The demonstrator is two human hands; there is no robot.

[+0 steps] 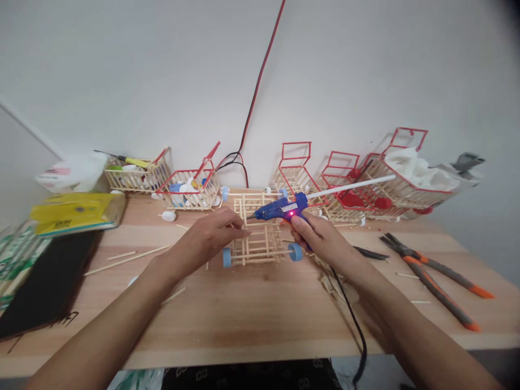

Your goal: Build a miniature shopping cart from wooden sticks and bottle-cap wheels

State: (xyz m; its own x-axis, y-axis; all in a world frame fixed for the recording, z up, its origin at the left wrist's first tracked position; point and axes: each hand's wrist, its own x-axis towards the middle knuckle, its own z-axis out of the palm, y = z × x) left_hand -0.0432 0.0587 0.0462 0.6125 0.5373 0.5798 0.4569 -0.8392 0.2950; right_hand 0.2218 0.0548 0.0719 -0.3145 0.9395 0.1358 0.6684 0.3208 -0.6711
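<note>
My right hand (314,233) grips a blue hot glue gun (280,208) with a lit red light and a white glue stick (349,186) poking out of its back. The gun's nozzle points left, close to the fingertips of my left hand (217,230). Those fingers are pinched together over the left side of a small cart frame (262,241) made of wooden sticks; whatever they hold is too small to make out. Light blue wheels (295,252) sit at the ends of the frame's near axle.
Stick baskets (189,189) with red trim line the wall, several filled. Long pliers (430,276) lie at right, beside a black cutter-like tool (370,253). A yellow packet (79,212) and a dark board (49,281) are at left. The gun's cord (352,314) drops over the front edge.
</note>
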